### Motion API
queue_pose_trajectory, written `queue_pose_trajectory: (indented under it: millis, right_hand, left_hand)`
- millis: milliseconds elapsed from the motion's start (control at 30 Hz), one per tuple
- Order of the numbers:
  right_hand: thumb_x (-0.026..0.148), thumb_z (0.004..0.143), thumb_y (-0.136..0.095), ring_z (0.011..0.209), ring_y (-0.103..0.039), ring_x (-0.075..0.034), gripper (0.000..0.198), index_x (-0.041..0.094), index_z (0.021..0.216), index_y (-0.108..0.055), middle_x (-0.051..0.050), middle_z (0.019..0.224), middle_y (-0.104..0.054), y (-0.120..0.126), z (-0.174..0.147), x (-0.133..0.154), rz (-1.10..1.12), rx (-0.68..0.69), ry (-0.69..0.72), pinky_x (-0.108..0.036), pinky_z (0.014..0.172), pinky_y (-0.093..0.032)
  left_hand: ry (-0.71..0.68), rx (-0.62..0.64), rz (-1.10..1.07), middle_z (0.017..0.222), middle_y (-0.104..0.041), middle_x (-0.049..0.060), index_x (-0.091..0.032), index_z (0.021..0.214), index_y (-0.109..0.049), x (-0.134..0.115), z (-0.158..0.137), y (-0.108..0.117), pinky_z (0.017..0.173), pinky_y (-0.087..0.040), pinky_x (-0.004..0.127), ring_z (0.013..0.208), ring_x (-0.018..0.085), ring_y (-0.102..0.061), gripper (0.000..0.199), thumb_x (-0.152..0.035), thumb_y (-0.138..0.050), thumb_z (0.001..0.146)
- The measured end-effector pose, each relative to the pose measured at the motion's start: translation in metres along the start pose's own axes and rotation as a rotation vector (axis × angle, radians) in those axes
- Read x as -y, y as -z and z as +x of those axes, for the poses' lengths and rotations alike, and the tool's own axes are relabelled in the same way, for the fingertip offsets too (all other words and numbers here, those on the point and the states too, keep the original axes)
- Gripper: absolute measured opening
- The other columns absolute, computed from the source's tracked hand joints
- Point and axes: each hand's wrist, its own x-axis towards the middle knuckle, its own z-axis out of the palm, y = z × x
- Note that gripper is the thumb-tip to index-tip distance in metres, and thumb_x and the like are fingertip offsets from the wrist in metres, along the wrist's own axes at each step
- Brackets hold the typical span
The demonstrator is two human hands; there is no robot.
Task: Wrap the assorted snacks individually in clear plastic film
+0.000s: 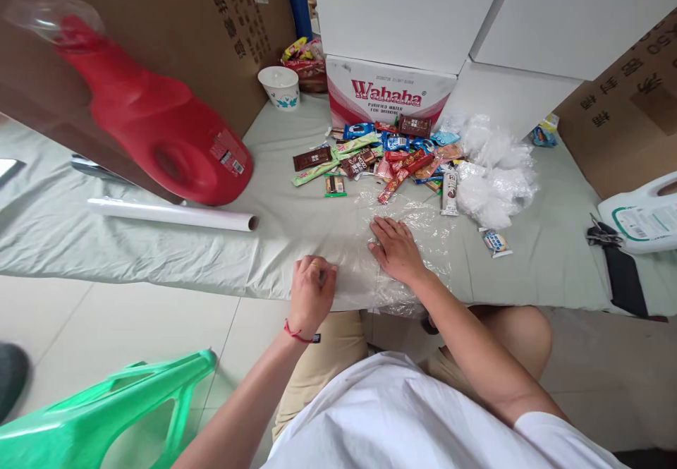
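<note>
A sheet of clear plastic film [428, 236] lies crinkled on the cloth-covered table and hangs slightly over its front edge. My right hand [396, 247] rests flat on it, fingers stretched out. At the film's left edge my left hand [313, 282] is closed in a fist, seemingly gripping that edge; the fingertips are partly hidden. Beyond my hands is a heap of wrapped snacks [391, 155], with a small green-edged packet [335, 185] in front. Crumpled clear plastic [494, 173] sits right of the heap, and a single biscuit packet [496, 242] lies below it.
A white roll [174, 215] and a big red bottle [180, 130] are on the left. A paper cup [280, 88] and a Wahaba carton [391, 92] stand behind. Keys [603, 233], a black phone [625, 282] and a white jug [645, 215] are right. A green stool [116, 412] stands on the floor.
</note>
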Motion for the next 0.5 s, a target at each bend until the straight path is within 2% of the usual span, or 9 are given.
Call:
queue_pose_trajectory:
  millis: [100, 167, 233, 300, 333, 400, 500]
  right_hand:
    - [0.045, 0.111, -0.038, 0.158, -0.036, -0.028, 0.055, 0.021, 0.158, -0.052, -0.008, 0.168, -0.045, -0.001, -0.003, -0.003, 0.016, -0.014, 0.001, -0.052, 0.133, -0.02]
    - [0.045, 0.11, -0.039, 0.158, -0.035, -0.028, 0.055, 0.022, 0.158, -0.052, -0.008, 0.169, -0.044, 0.0, -0.004, -0.001, 0.005, -0.012, 0.0, -0.053, 0.132, -0.02]
    - [0.045, 0.11, -0.039, 0.158, -0.034, -0.029, 0.055, 0.022, 0.158, -0.052, -0.008, 0.17, -0.042, 0.001, -0.004, 0.001, -0.012, -0.005, 0.007, -0.053, 0.132, -0.019]
    - [0.046, 0.11, -0.039, 0.158, -0.034, -0.029, 0.055, 0.022, 0.158, -0.052, -0.008, 0.17, -0.042, 0.0, -0.004, 0.002, -0.026, -0.004, 0.015, -0.054, 0.132, -0.019]
    - [0.045, 0.11, -0.039, 0.158, -0.034, -0.03, 0.055, 0.022, 0.158, -0.052, -0.008, 0.17, -0.042, -0.001, -0.003, 0.002, -0.031, -0.006, 0.017, -0.054, 0.132, -0.019]
    - [0.042, 0.11, -0.04, 0.158, -0.034, -0.03, 0.053, 0.022, 0.158, -0.052, -0.008, 0.169, -0.042, -0.002, -0.003, 0.002, -0.042, -0.017, 0.02, -0.055, 0.132, -0.018]
    - [0.034, 0.108, -0.045, 0.157, -0.037, -0.029, 0.051, 0.018, 0.155, -0.055, -0.013, 0.162, -0.053, -0.001, -0.006, -0.001, -0.034, -0.017, 0.059, -0.054, 0.132, -0.018]
  left_hand:
    - [0.079, -0.017, 0.022, 0.087, -0.064, 0.007, -0.026, 0.073, -0.054, 0.016, -0.005, 0.017, 0.089, -0.051, 0.047, 0.09, 0.027, -0.059, 0.025, -0.032, -0.051, 0.097]
    - [0.153, -0.103, 0.08, 0.089, -0.063, 0.007, -0.027, 0.073, -0.053, 0.018, -0.01, 0.03, 0.088, -0.052, 0.049, 0.09, 0.028, -0.059, 0.023, -0.034, -0.054, 0.095]
    - [0.172, -0.218, 0.107, 0.095, -0.063, 0.008, -0.026, 0.079, -0.055, 0.008, -0.011, 0.041, 0.09, -0.053, 0.05, 0.095, 0.029, -0.06, 0.018, -0.034, -0.057, 0.094]
    - [0.093, -0.272, 0.058, 0.1, -0.065, 0.008, -0.026, 0.088, -0.058, -0.018, -0.007, 0.046, 0.092, -0.055, 0.048, 0.099, 0.028, -0.062, 0.011, -0.032, -0.057, 0.096]
    - [0.02, -0.252, 0.003, 0.1, -0.067, 0.008, -0.025, 0.092, -0.06, -0.035, -0.001, 0.044, 0.091, -0.056, 0.045, 0.1, 0.026, -0.064, 0.009, -0.03, -0.055, 0.098]
    - [-0.131, -0.132, -0.09, 0.104, -0.071, 0.007, -0.025, 0.101, -0.064, -0.069, 0.018, 0.032, 0.095, -0.057, 0.041, 0.103, 0.023, -0.067, 0.017, -0.028, -0.048, 0.102]
    - [-0.359, 0.108, -0.077, 0.117, -0.075, 0.009, -0.022, 0.106, -0.071, -0.1, 0.061, -0.005, 0.111, -0.051, 0.044, 0.121, 0.025, -0.065, 0.03, -0.029, -0.042, 0.104]
